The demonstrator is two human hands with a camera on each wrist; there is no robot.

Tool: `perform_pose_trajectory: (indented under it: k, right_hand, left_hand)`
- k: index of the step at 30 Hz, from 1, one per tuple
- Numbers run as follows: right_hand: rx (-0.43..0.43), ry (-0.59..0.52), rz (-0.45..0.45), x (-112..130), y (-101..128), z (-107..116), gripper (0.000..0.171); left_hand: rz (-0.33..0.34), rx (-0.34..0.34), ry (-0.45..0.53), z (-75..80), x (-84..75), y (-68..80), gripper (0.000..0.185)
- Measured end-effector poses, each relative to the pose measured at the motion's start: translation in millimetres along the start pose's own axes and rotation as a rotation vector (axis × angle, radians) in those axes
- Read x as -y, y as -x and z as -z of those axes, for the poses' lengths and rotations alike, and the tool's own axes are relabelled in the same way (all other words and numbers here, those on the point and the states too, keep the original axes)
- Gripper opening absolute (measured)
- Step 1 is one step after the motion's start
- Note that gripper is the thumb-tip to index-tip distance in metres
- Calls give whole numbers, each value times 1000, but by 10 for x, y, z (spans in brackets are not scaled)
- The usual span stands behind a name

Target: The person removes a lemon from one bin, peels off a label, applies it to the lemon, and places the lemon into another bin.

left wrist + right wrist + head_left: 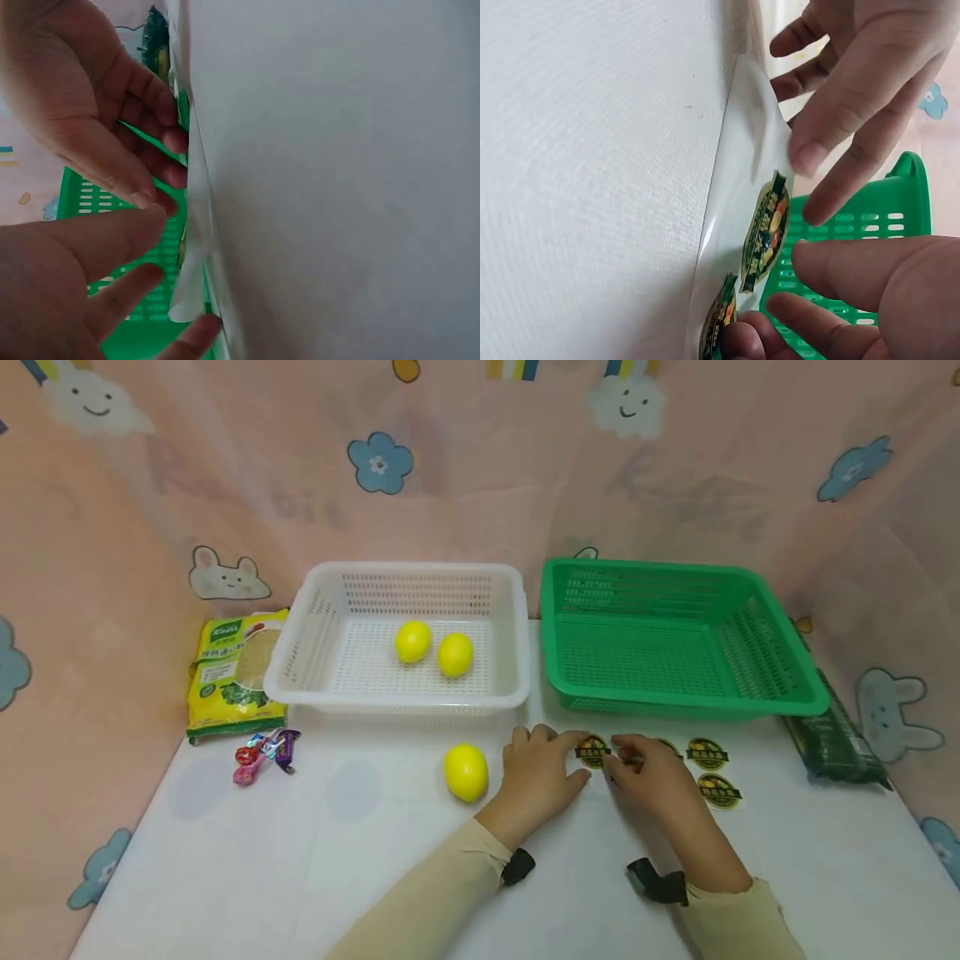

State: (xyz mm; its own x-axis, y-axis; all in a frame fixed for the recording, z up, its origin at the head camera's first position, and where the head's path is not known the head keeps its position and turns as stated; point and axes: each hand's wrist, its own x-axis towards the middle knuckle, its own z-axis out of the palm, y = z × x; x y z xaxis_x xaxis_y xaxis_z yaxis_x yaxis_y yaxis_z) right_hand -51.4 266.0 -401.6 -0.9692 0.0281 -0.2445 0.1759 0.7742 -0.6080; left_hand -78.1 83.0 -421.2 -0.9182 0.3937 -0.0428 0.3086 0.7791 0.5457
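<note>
Round black-and-yellow fruit stickers lie on the white table in front of the green basket, on a glossy backing sheet. My left hand rests at the left of the leftmost sticker, thumb and forefinger spread apart. Close by that sticker's right edge is my right hand, its thumb and forefinger slightly apart in the right wrist view, its other fingers bent near a second sticker. A yellow lemon sits on the table just left of my left hand.
Behind the hands stand a white basket holding two lemons and a green basket. A yellow Knorr packet and wrapped candies lie at the left. At the right is a dark green packet.
</note>
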Motion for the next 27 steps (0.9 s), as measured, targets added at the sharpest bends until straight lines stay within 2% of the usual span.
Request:
perform_pose_trajectory:
  k: [6, 8, 12, 15, 20, 24, 27]
  right_hand:
    - [-9, -11, 1, -1, 42, -23, 53]
    - [-12, -16, 5, 2, 41, -36, 52]
    - [-7, -18, 7, 27, 32, -54, 51]
    - [5, -30, 0, 57, 29, -43, 53]
    - [-5, -56, -13, 103, 57, -8, 59]
    - [-63, -71, -28, 159, 129, 13, 58]
    - [-97, -91, -58, 192, 181, 24, 55]
  left_hand:
    - [11, 15, 415, -82, 54, -89, 48]
    - [27, 32, 507, -96, 72, -99, 46]
    - [67, 43, 576, -105, 81, -103, 40]
    - [60, 30, 571, -97, 72, -98, 39]
    - [52, -43, 607, -69, 74, -48, 42]
    - [33, -107, 694, -10, 81, 36, 43]
    - [-1, -118, 768, 30, 78, 103, 42]
